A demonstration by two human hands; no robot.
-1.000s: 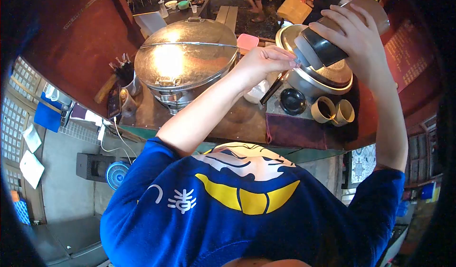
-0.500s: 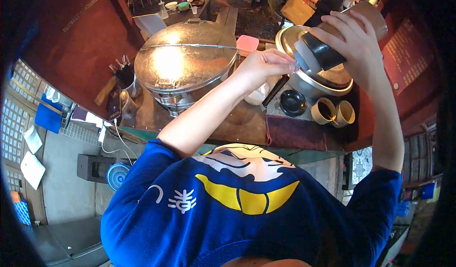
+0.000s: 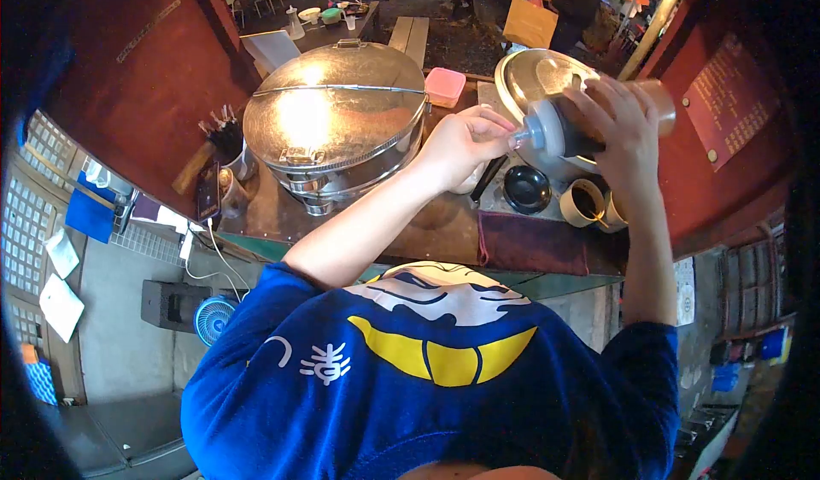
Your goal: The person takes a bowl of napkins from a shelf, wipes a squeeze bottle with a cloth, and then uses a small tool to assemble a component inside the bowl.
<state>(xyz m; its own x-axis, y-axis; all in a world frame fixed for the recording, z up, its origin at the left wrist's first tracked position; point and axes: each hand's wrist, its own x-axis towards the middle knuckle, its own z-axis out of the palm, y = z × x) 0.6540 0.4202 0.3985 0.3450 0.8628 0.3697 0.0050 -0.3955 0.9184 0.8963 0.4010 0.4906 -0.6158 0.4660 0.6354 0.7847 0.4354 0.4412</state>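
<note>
The large lidded steel pot [image 3: 335, 108] is sitting at the left of the desk [image 3: 444, 224]; the left hand [image 3: 464, 143] is pinching closed at the nozzle of the squeeze bottle [image 3: 589, 121], perhaps working its cap, while the right hand [image 3: 617, 125] is clenching the bottle sideways above the black bowl [image 3: 525, 186]; next, freeing the tip is calling for steady twisting

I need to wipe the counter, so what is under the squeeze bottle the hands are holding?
Below the squeeze bottle, held by the right hand with the left hand at its nozzle, sit a black bowl, two tan cups and a metal pot lid. The bottle hides part of the lid.
</note>
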